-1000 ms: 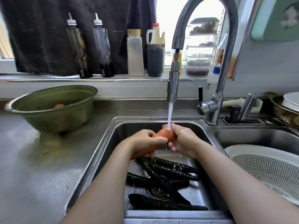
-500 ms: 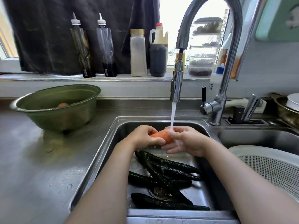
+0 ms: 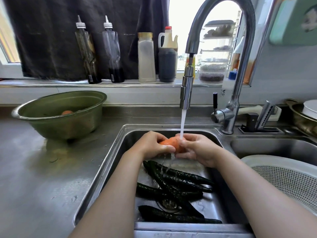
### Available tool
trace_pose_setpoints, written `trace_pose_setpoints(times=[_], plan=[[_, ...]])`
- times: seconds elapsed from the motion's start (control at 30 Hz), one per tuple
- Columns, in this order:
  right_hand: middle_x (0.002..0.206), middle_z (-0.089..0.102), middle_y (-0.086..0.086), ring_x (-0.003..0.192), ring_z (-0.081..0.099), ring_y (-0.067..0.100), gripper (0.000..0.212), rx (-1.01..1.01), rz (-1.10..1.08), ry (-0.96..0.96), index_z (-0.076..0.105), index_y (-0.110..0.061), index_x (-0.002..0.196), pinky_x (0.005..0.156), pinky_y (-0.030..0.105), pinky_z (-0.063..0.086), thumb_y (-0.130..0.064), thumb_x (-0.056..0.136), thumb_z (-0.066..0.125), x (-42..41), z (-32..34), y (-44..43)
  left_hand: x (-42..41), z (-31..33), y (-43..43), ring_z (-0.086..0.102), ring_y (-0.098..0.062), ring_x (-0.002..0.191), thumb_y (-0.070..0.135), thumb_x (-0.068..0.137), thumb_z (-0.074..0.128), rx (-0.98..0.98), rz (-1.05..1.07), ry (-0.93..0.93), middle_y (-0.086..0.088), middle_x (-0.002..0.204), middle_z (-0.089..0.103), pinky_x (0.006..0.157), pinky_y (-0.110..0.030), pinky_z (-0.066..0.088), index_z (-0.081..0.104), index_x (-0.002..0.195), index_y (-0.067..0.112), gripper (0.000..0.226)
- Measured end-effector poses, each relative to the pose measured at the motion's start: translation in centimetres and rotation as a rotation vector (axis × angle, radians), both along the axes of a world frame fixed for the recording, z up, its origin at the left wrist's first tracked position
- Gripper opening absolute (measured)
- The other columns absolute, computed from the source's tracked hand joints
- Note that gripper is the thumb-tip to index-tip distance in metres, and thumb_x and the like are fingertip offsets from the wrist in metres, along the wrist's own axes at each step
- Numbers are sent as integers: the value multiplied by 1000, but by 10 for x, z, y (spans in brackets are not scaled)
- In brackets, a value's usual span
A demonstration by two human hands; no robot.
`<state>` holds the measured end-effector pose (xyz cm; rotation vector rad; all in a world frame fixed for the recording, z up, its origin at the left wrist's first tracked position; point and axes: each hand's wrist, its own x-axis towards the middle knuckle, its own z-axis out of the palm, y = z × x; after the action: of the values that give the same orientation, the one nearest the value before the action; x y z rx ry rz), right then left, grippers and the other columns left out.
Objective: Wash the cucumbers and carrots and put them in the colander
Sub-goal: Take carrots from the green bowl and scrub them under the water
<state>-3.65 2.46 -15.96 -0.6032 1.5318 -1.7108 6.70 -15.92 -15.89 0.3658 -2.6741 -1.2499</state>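
- left hand [image 3: 154,145] and right hand [image 3: 197,150]: each grip clamped on carrot [image 3: 169,141], over the sink [image 3: 109,169], under running tap [image 3: 187,93]
- cucumbers [image 3: 171,186] on sink floor
- colander [image 3: 257,158] right of sink, nothing seen inside
- looks early: everything left to transfer

carrot [image 3: 169,142] between left hand [image 3: 152,145] and right hand [image 3: 200,150], faucet [image 3: 187,93] above, cucumbers [image 3: 176,184] in sink [image 3: 106,169] below them, bowl [image 3: 56,124] off left, colander [image 3: 283,176] off right

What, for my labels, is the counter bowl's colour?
The bowl is olive green; head view.
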Motion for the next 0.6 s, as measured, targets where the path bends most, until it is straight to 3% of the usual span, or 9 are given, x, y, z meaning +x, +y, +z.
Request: trace_pose_setpoints(times=[0.1,0.17,0.27,0.37,0.6], plan=[[111,73,17,96,74,31,26,147,-183,205,74,-11,107,80,43,63,-29,88,78,8,-2,-8,0,2,4,70,-7,75,59,57,85,-45,-2,-4,12,78,75,81,-39,57,78,90,34,41],[100,75,13,82,74,26,25,211,-254,262,77,-16,100,69,36,62,-40,90,75,10,-1,-10,0,3,5,70,-7,79,60,56,86,-77,5,-16,15,78,74,82,-38,57,78,89,36,41],[112,71,16,88,68,30,13,147,-62,138,78,-19,105,71,40,58,-17,94,71,1,1,-3,2,3,1,71,-8,83,60,54,87,-87,35,-6,16,80,75,86,-40,58,78,88,37,42],[112,65,20,78,67,24,47,62,90,31,68,-15,122,62,33,54,16,90,55,-4,-4,2,5,3,0,72,-10,86,50,62,90,-59,39,-1,11,81,76,88,-40,57,79,89,32,34],[108,75,17,87,75,25,28,72,-106,171,72,-11,112,70,32,60,-9,85,79,5,-4,-6,4,4,4,70,-6,84,52,60,89,-75,41,15,15,80,75,86,-39,58,80,90,34,36]])
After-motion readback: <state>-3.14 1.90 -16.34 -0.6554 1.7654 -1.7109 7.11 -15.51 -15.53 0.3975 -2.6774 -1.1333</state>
